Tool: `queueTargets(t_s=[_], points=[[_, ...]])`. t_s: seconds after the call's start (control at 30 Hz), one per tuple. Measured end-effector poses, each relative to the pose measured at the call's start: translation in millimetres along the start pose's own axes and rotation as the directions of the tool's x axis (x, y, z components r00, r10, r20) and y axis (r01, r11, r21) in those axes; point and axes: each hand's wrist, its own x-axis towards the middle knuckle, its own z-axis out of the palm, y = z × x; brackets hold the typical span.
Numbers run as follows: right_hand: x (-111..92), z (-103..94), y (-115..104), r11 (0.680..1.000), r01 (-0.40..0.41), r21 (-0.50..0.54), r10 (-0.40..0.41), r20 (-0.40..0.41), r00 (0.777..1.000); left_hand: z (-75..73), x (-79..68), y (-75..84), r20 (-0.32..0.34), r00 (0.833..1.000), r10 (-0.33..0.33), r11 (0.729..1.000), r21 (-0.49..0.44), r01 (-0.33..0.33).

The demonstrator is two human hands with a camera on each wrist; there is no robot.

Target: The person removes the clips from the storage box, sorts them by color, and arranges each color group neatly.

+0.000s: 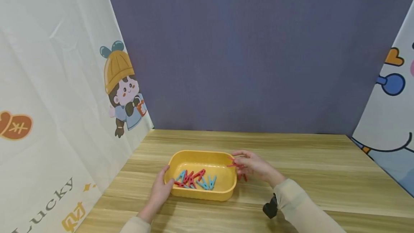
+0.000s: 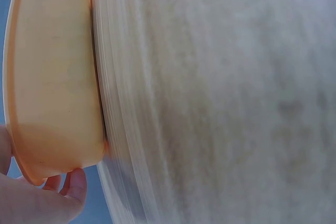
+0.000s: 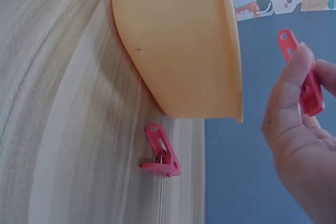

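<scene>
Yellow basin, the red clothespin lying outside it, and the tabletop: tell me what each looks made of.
Yellow basin: probably smooth, glossy plastic, given the highlights on its inner floor.
Red clothespin: likely smooth, evenly coloured plastic, with what looks like a metal spring.
Tabletop: satin-looking wood or laminate by its streaky grain; I can't tell which.

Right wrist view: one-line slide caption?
Right hand pinches a red clothespin near a yellow bin while a second red clothespin rests on the wood-grain table.
</scene>
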Motion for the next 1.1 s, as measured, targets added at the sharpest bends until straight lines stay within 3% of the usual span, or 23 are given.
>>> queueTargets(t_s=[0.33, 0.53, 0.73, 1.1], points=[[-1.5, -6.9, 2.4, 0.999, 0.006, 0.038, -0.005, -0.025, 1.000, -0.9, -1.3, 2.3, 0.002, 1.000, -0.005, 1.000, 0.000, 0.005], [-4.4, -9.1, 2.3, 1.000, 0.004, 0.002, -0.004, -0.044, 0.999, -0.9, -1.0, 1.9, 0.003, 1.000, -0.009, 1.000, 0.006, 0.009], [-7.8, -10.3, 1.4, 0.999, 0.023, -0.023, -0.024, -0.030, 0.999, -0.1, -0.3, 0.2, 0.001, 1.000, -0.005, 1.000, 0.009, 0.005], [-10.3, -15.9, 1.8, 0.998, 0.037, 0.056, -0.038, 0.014, 0.999, 1.2, 0.8, -2.2, -0.014, 1.000, 0.006, 1.000, 0.005, -0.006]])
